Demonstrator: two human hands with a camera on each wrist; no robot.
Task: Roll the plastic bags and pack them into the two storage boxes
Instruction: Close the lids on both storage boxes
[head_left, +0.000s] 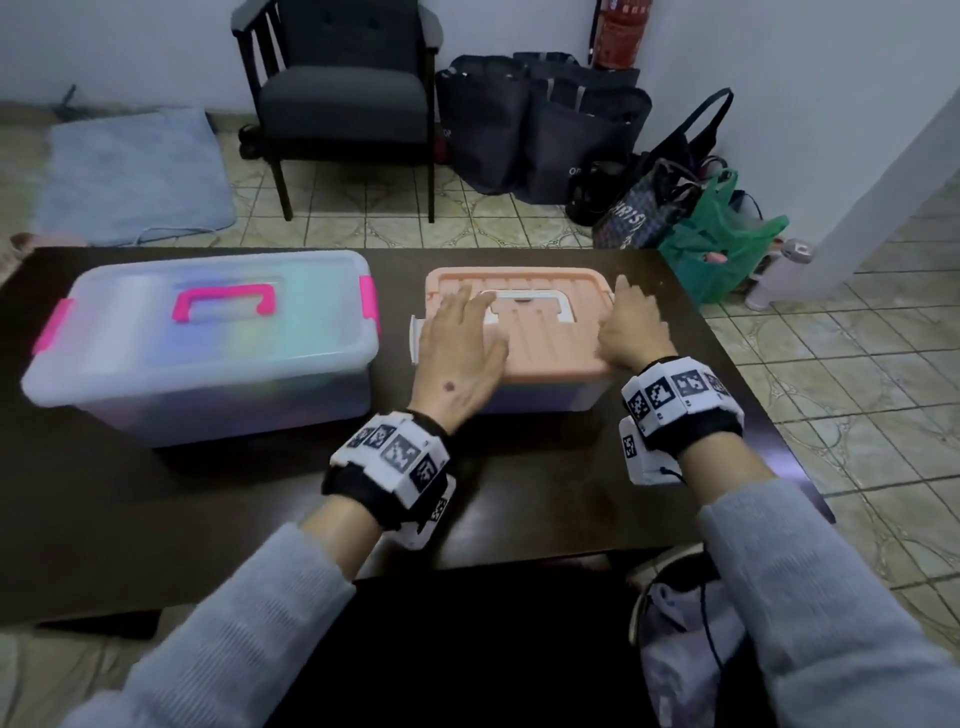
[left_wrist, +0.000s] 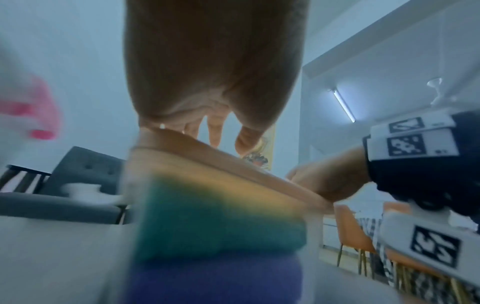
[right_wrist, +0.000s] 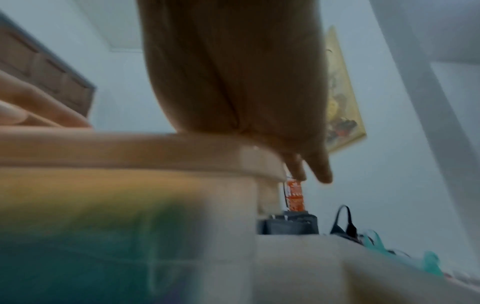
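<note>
With both boxes lidded and coloured bags showing through their walls, I judge packing done. My left hand (head_left: 460, 348) and right hand (head_left: 631, 325) lie flat, fingers spread, on the peach lid (head_left: 550, 332) right of centre; next, press its side latches shut.

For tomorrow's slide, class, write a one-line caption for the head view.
Both hands, left hand and right hand, press flat on the orange-lidded storage box beside the closed pink-handled storage box.

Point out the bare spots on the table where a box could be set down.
Bare dark table runs along the near edge, in front of the clear box and the peach box. Another strip lies right of the peach box, toward the table's right edge. The gap between the boxes is narrow; left hand and right hand crowd the peach lid.
</note>
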